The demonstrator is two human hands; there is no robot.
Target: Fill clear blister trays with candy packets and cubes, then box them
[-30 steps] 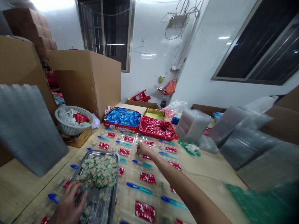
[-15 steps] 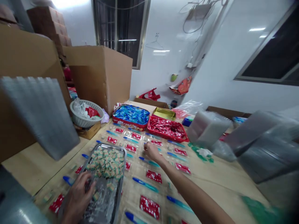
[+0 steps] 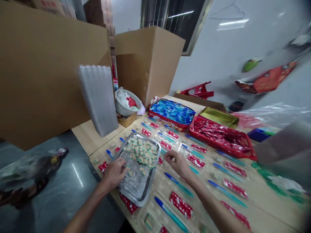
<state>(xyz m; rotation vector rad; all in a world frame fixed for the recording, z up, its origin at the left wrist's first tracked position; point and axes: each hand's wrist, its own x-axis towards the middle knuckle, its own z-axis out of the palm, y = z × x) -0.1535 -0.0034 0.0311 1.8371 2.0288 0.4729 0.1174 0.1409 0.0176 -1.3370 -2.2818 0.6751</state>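
Note:
A metal tray (image 3: 152,181) holds a heap of small pale blocks striped green and peach (image 3: 143,152), with a few loose ones lower down. My left hand (image 3: 116,172) is at the tray's left rim, its fingers curled in; whatever they hold is hidden. Over the rows right of the tray is my right hand (image 3: 178,164), thumb and fingertips pinched together. Anything between them is too small to make out. Beneath and around it lie clear plastic packs with red white-specked packets (image 3: 181,204) and blue-and-teal pens (image 3: 171,215).
Behind the rows stand a tin of blue pens (image 3: 167,124), a red basket of red packets (image 3: 252,152) and a gold tin lid (image 3: 234,123). On the left are a stack of clear plastic trays (image 3: 99,100), a colander (image 3: 125,110) and large cardboard boxes (image 3: 48,74).
The view has swung left, so the table sits farther right and more floor shows. My right hand has drawn back nearer the metal tray. My left hand has shifted to the tray's left rim.

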